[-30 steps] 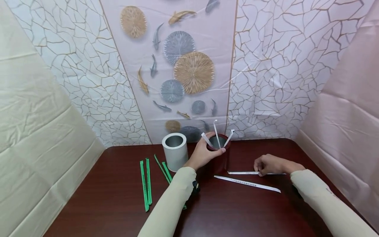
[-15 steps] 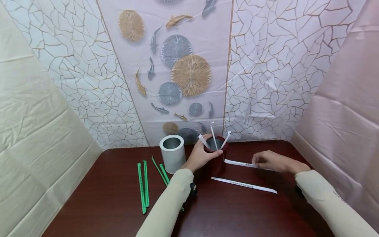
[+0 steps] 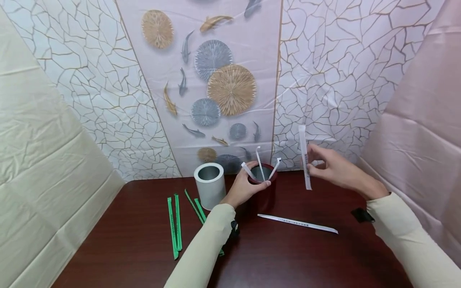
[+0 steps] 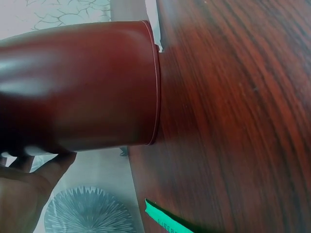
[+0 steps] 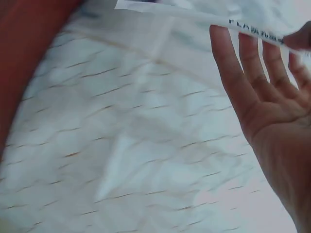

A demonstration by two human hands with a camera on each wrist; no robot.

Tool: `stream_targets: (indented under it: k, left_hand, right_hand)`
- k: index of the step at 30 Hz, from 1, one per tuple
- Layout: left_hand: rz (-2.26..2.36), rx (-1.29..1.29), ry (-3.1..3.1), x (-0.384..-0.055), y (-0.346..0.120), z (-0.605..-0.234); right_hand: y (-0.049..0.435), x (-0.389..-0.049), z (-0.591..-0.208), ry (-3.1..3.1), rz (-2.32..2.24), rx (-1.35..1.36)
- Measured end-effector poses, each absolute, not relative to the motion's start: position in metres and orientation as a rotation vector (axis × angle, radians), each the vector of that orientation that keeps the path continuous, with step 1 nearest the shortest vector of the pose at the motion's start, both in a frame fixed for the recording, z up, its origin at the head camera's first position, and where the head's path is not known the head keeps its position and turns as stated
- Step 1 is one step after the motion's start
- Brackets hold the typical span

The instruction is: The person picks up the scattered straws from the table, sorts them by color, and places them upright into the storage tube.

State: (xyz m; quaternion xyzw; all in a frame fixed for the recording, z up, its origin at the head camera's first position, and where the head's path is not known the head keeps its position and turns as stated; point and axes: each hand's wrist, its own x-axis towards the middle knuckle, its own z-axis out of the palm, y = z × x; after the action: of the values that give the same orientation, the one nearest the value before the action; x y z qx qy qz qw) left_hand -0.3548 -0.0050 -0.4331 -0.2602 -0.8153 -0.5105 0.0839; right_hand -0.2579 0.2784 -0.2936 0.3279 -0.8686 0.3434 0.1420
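My left hand grips the rim area of a dark red cylindrical cup, thumb toward the front. In the left wrist view the cup shows its smooth side and its base on the table. Three white paper-wrapped straws lean out of it. Up in the air to the cup's right, my right hand pinches another white wrapped straw, held nearly upright. Printed lettering shows on that straw in the right wrist view, where thumb and fingertips meet it. One more white wrapped straw lies on the table.
A white cylindrical cup stands left of the red one, with nothing seen sticking out. Several green wrapped straws lie on the dark wooden table, some partly behind my left forearm. A patterned cloth hangs behind the table.
My right hand has picked a white wrapped straw up off the table, raised it and turned it from lying flat to nearly upright. The left hand stays on the red cup.
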Motion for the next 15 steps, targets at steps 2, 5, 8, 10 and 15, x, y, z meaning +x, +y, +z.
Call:
stream_targets:
  k: [2,5,8,10,15]
  left_hand:
    - [-1.525,-0.776,-2.431,-0.355,-0.005,-0.432]
    - [-1.534,-0.776,-2.423,-0.354,-0.006,-0.431]
    - [-1.536,-0.773,-2.417,-0.354,-0.007,-0.431]
    - [-1.536,-0.773,-2.418,-0.355,-0.007,-0.431]
    - [-1.54,-0.784,-2.423,-0.355,-0.005,-0.432]
  right_hand:
    - [0.267,-0.253,-0.279,-2.444,1.027,0.93]
    - [0.251,-0.248,-0.262,-2.328,1.146,0.906]
    - [0.235,-0.244,-0.25,-2.252,1.242,0.89]
    - [0.226,-0.243,-0.247,-2.236,1.269,0.882]
    - [0.207,-0.25,-0.256,-2.197,1.31,0.866]
